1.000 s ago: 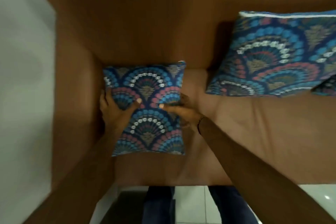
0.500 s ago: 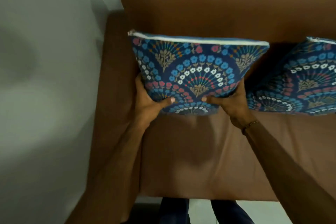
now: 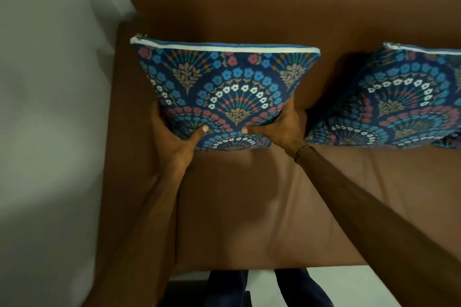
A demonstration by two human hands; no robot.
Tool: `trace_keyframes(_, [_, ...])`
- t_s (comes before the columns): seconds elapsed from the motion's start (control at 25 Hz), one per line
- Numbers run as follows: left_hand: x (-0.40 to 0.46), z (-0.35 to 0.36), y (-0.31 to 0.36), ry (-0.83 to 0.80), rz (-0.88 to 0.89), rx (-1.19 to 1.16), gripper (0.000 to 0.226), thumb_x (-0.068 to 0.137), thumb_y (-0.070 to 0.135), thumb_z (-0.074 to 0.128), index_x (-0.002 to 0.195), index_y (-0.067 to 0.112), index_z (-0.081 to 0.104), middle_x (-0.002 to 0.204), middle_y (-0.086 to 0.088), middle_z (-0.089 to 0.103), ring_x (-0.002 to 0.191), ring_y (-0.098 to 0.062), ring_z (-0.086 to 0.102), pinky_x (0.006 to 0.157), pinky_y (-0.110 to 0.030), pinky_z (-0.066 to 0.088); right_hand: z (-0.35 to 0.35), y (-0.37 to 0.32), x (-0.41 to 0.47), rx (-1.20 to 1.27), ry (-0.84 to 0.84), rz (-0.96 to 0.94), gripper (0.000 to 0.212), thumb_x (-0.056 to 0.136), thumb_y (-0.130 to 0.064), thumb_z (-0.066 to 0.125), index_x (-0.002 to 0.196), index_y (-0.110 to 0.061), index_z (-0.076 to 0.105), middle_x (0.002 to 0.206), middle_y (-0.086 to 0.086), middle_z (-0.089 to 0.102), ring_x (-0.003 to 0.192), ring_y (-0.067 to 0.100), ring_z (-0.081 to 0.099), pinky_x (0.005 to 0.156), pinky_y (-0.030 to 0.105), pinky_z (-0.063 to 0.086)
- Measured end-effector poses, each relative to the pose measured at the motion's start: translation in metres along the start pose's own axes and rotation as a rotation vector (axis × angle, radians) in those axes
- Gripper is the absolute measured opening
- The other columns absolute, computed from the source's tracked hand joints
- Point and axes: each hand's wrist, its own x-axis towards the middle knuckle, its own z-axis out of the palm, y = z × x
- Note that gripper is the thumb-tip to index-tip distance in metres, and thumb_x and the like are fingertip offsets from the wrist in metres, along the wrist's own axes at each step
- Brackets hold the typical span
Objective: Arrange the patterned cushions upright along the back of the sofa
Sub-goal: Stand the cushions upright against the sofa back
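Note:
A blue patterned cushion (image 3: 224, 90) with a white zip edge on top stands upright at the left end of the brown sofa (image 3: 249, 207), in front of the backrest. My left hand (image 3: 174, 137) grips its lower left corner and my right hand (image 3: 279, 127) grips its lower right corner, thumbs on the front face. A second patterned cushion (image 3: 399, 97) leans against the backrest to the right, cut off by the frame edge. A small gap of brown sofa separates the two cushions.
The sofa's left armrest (image 3: 124, 132) runs beside the held cushion, with a pale wall (image 3: 50, 107) beyond it. The seat's front edge is near the bottom, above a light tiled floor (image 3: 349, 281) and my dark trouser legs (image 3: 299, 286).
The cushion lay flat on the seat a second ago; both hands lifted it and stood it upright against the backrest. Since half a second ago it has barely shifted.

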Motion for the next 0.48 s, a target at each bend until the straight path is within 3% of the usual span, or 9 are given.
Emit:
trace_keyframes(0.08, [-0.027,0.013,-0.001,0.120,-0.023,0.037,0.095,0.064,0.030,0.100,0.141,0.025,0.043,0.144,-0.013,0.056,0.132,-0.027,0.061,0.109,-0.055,0.055,-0.019,-0.002,-0.010,0.041,-0.027,0.033,0.113,0.063,-0.005,0.104,0.152,-0.011,0.036,0.130,-0.023,0.055,0.108,-0.030,0.057,0.097,0.005,0.053])
trace_keyframes(0.2, [-0.074,0.053,0.013,0.106,-0.023,0.079,0.074,0.069,0.013,0.097,0.121,0.023,0.046,0.121,-0.023,0.058,0.110,-0.036,0.064,0.094,-0.059,0.059,-0.057,0.005,-0.034,-0.012,0.096,0.069,0.106,0.069,-0.022,0.103,0.155,-0.017,0.042,0.139,-0.010,0.054,0.119,0.005,0.059,0.086,0.011,0.050])
trace_keyframes(0.32, [-0.116,0.117,0.041,-0.062,0.051,0.061,0.072,0.071,0.005,0.096,0.129,0.010,0.054,0.123,-0.017,0.060,0.111,-0.032,0.065,0.092,-0.055,0.062,-0.119,0.029,-0.061,-0.122,0.261,0.016,0.081,0.069,-0.027,0.102,0.136,-0.014,0.060,0.125,-0.001,0.065,0.106,0.015,0.065,0.084,0.024,0.057])
trace_keyframes(0.4, [-0.136,0.166,0.062,-0.178,0.058,0.045,0.082,0.072,0.007,0.097,0.141,0.014,0.052,0.130,-0.009,0.060,0.114,-0.023,0.065,0.095,-0.050,0.062,-0.170,0.045,-0.073,-0.163,0.351,-0.012,0.062,0.072,-0.026,0.101,0.119,-0.010,0.064,0.115,0.006,0.070,0.098,0.019,0.069,0.085,0.040,0.063])
trace_keyframes(0.48, [-0.151,0.215,0.086,-0.260,0.036,0.024,0.092,0.073,0.006,0.096,0.150,0.016,0.047,0.138,-0.007,0.058,0.115,-0.010,0.062,0.098,-0.036,0.061,-0.226,0.064,-0.081,-0.177,0.437,-0.020,0.052,0.075,-0.029,0.098,0.106,-0.007,0.062,0.106,0.010,0.068,0.093,0.025,0.068,0.086,0.048,0.061])
